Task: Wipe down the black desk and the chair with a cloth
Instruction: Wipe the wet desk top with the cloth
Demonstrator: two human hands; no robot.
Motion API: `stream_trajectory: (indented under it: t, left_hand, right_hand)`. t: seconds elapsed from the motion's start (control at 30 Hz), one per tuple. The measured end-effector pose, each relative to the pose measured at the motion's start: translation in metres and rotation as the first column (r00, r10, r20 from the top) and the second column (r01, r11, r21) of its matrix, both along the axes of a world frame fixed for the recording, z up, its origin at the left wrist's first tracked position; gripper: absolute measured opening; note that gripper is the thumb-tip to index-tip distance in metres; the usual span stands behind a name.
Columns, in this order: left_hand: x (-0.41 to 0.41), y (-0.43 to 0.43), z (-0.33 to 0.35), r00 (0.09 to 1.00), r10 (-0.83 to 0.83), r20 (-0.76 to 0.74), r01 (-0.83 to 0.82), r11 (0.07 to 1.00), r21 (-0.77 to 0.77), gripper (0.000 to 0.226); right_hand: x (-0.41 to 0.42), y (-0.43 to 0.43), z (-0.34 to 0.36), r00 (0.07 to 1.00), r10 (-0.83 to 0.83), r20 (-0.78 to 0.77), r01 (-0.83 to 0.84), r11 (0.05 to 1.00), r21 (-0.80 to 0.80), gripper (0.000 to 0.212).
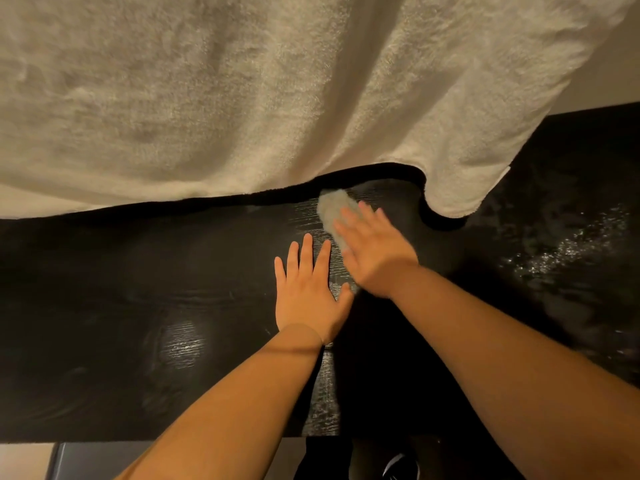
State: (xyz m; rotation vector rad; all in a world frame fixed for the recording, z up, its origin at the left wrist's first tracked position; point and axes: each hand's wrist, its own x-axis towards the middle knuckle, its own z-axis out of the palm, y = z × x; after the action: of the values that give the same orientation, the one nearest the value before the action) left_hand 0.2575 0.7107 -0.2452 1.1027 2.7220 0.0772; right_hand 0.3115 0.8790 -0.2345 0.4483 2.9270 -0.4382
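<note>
The black desk [138,306] runs across the middle of the head view, its wood grain glinting under the light. My right hand [375,252] lies flat on a small pale cloth [334,207], pressing it to the desk near the far edge; the hand is blurred. The cloth sticks out past my fingertips. Just to its left, my left hand [310,292] rests flat on the desk with fingers spread and holds nothing. The chair is mostly hidden; a dark grey shape [90,460] below the desk's near edge may be part of it.
A large cream towel [242,91] hangs over the far side, its lower corner [457,199] drooping onto the desk right of the cloth. White specks [568,247] dot the desk's right end. A dark shape [398,465] sits below the near edge.
</note>
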Motion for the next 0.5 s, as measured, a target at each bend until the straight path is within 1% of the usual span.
stream_trajectory:
  t: [0.07, 0.13, 0.17, 0.23, 0.3, 0.33, 0.37, 0.4, 0.47, 0.5]
  left_hand:
    - [0.001, -0.001, 0.0, 1.0, -0.002, -0.001, 0.002, 1.0, 0.006, 0.086]
    - [0.002, -0.001, 0.0, 1.0, -0.002, -0.012, 0.003, 1.0, 0.013, 0.086]
    - [0.002, -0.001, 0.0, 1.0, -0.002, -0.015, 0.003, 1.0, 0.016, 0.085]
    - [0.002, -0.002, 0.0, 1.0, -0.005, -0.021, 0.005, 1.0, 0.017, 0.084]
    - [0.002, -0.002, 0.0, 1.0, -0.008, -0.023, 0.009, 1.0, 0.01, 0.084]
    - [0.002, -0.001, 0.0, 1.0, -0.009, -0.021, 0.009, 1.0, 0.007, 0.084]
    - [0.002, -0.001, 0.001, 1.0, -0.008, -0.02, 0.008, 1.0, 0.005, 0.084]
    - [0.003, -0.001, 0.001, 1.0, -0.006, -0.019, 0.006, 1.0, 0.004, 0.084]
    - [0.003, 0.0, 0.002, 1.0, -0.004, -0.016, 0.004, 1.0, -0.005, 0.084]
    - [0.003, 0.0, 0.003, 1.0, -0.003, -0.015, 0.003, 1.0, -0.007, 0.085]
  right_hand:
    - [0.019, -0.004, -0.004, 0.994, 0.106, -0.027, -0.107, 0.994, -0.028, 0.073]
    - [0.025, 0.012, -0.007, 0.995, 0.102, -0.022, -0.102, 0.995, 0.003, 0.072]
    - [0.024, 0.024, -0.01, 0.999, 0.039, -0.036, -0.038, 0.999, 0.02, 0.071]
    - [0.016, 0.047, -0.011, 0.982, -0.182, -0.043, 0.182, 0.983, -0.008, 0.066]
    - [0.006, 0.056, -0.009, 0.922, -0.387, -0.034, 0.383, 0.921, -0.074, 0.063]
    - [0.002, 0.053, -0.008, 0.9, -0.433, -0.035, 0.43, 0.899, -0.079, 0.064]
    - [-0.001, 0.046, -0.005, 0.903, -0.43, -0.018, 0.429, 0.902, -0.056, 0.065]
    - [-0.003, 0.036, -0.004, 0.927, -0.374, -0.005, 0.374, 0.927, -0.003, 0.066]
    - [0.004, 0.01, -0.002, 0.986, -0.169, 0.013, 0.167, 0.983, 0.075, 0.07]
    - [0.014, 0.001, -0.004, 0.997, -0.073, 0.024, 0.071, 0.995, 0.063, 0.073]
